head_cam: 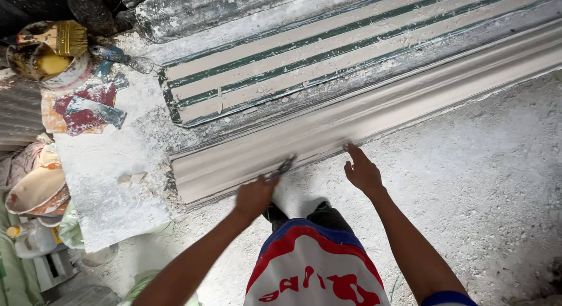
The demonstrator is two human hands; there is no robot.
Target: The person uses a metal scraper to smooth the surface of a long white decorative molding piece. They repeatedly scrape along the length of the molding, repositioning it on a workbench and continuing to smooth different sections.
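Note:
A long pale plaster cornice moulding (374, 110) lies across a dusty work surface, running from lower left to upper right. My left hand (253, 196) is closed around a small dark tool (282, 167) whose tip rests on the moulding's near edge. My right hand (362, 170) is open, fingers spread, with the fingertips touching the same edge a little further right. Behind the moulding lies a ribbed mould (328, 54) with green and cream stripes.
At the top left stands a can with a yellow brush (52, 48). Scrapers lie on a reddish board (88, 107). A white plaster-covered board (111, 177) is at the left, with bowls and containers (35, 195) beyond. The floor (480, 183) is grey and dusty.

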